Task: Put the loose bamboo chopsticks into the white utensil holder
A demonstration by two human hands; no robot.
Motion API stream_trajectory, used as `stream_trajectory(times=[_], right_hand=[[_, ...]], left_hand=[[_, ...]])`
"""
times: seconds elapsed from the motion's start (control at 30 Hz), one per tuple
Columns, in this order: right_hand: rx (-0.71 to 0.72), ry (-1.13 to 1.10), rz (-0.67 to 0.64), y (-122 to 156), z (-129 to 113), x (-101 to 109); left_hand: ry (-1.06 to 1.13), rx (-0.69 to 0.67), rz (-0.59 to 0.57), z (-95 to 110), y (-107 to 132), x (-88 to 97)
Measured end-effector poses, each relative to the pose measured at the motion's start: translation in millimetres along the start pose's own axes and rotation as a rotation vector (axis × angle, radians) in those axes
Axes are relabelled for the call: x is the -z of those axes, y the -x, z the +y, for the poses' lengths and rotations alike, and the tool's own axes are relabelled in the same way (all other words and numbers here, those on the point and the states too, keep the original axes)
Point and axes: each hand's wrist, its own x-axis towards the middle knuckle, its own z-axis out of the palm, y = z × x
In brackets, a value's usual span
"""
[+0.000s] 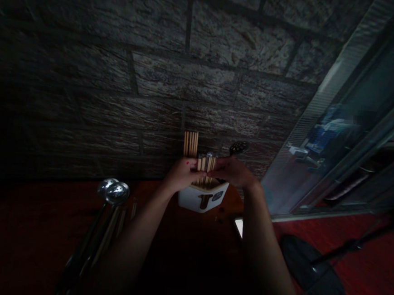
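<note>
A white utensil holder [192, 202] stands on the table against the stone wall. A bunch of light wooden chopsticks [205, 165] stands upright at its front, between my hands. My left hand [183, 173] closes on this bunch from the left, thumb across the front. From the right, my right hand [234, 171] pinches the same bunch. The lower ends are down at the holder's opening. Behind my left hand, another group of chopsticks [191, 143] rises in a neat row. A dark slotted spoon [239, 147] sticks up behind my right hand.
Two shiny metal ladles [117, 192] lie at the left of the reddish table [23, 225], with several long sticks beside them. A lit phone [239, 226] lies by my right forearm. At right are a glass door [304, 169] and a round black stand base [313, 270].
</note>
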Motion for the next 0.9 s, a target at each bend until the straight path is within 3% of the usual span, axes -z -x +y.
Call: stream_trajectory(times=[0.37,0.57,0.9], right_hand=[[0.001,-0.005,0.027,0.5,-0.4,-0.8],[-0.015,-0.018,0.018,1.6,-4.5,-0.4],[0.001,-0.057,0.017,3.8,-9.9,-2.6]], left_hand=[[-0.067,0.036,-0.003,-6.3,0.3,7.9],[-0.005,0.063,-0.092,-0.6,4.6,15.2],[-0.020,0.077,0.034,14.0,5.8,9.4]])
